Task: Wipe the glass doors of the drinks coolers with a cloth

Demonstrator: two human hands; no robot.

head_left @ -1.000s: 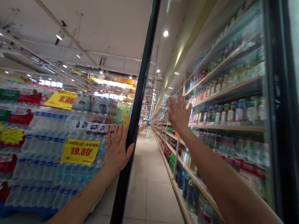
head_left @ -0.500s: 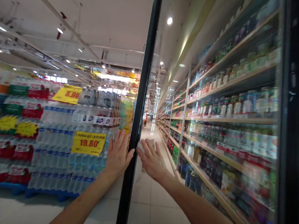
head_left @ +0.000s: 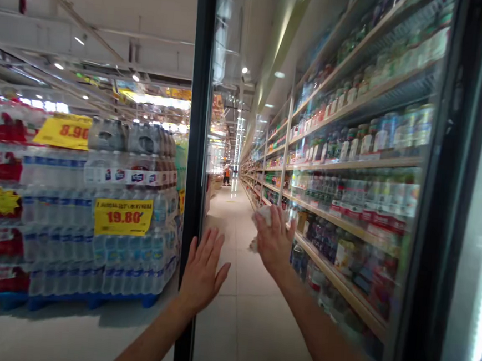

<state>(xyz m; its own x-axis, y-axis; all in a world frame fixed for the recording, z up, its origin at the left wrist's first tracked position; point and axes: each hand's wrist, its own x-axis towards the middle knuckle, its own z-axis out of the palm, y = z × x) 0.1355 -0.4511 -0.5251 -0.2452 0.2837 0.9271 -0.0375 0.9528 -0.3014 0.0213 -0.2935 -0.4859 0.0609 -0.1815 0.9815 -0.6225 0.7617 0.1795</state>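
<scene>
A glass door (head_left: pixel 216 334) with a black frame (head_left: pixel 197 144) stands upright in front of me. My left hand (head_left: pixel 203 272) lies open against it, fingers outstretched, overlapping the inner edge of the frame and the pane. To its right, my right hand (head_left: pixel 275 241) presses a crumpled whitish cloth (head_left: pixel 264 212) to the glass. The cloth shows past the fingers on the left side; the palm hides the rest. Both forearms reach up from the bottom of the view.
Stacked packs of bottled water (head_left: pixel 67 217) stand on a blue pallet (head_left: pixel 89 300) at left, with yellow price signs (head_left: pixel 123 217). Shelves of bottles (head_left: pixel 346 222) appear in the glass at right, beside a long tiled aisle. A distant person (head_left: pixel 227 175) is in it.
My right hand has moved right across the glass with the cloth, away from the frame. My left hand has shifted lower and rightward over the frame. The view has turned slightly right.
</scene>
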